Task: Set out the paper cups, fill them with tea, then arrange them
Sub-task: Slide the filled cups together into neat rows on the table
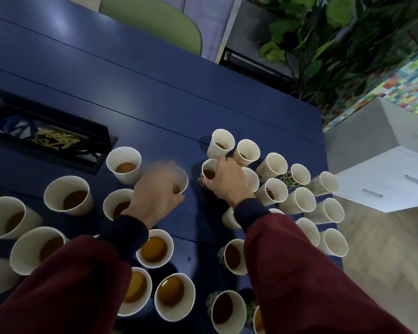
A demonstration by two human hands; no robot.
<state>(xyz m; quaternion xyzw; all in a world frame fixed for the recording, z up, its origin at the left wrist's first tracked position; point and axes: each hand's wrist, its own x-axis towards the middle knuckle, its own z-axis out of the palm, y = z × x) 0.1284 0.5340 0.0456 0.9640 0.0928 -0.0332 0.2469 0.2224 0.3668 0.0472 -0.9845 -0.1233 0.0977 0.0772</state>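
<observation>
- Paper cups (174,296) cover the blue table (155,97). The nearest ones show brown tea (170,291) standing fairly high inside.
- Filled like this, each cup is probably light but quick to slop. The thin walls would likely buckle under a hard squeeze.
- The best hold looks to be around the wall just under the rolled rim, where the paper is stiffest. Fingers should stay outside the tea and the cup should stay upright.
- Near right, several green-printed cups (231,257) stand beside the right sleeve (299,273).
- In the middle, the left hand (155,196) wraps the left cup (182,179), with the thumb against its near side. The fingers are blurred, so I judge the grasp from the hand's shape, not from clear contact.
- Just to its right, the right hand (226,182) grips the right cup (208,173). Its fingertips curl over the rim and the thumb sits low on the near-left wall.
- That cup stands at the left edge of a tight cluster (299,201) whose cups touch one another. The tea level is hidden in many of them.
- Nudging one cup in that cluster could tip its neighbours, so lifting it straight up seems safer than dragging it.
- Farther off, a white cup (223,141) stands beyond the right hand, and an open cable tray (51,141) is set into the table at far left.
</observation>
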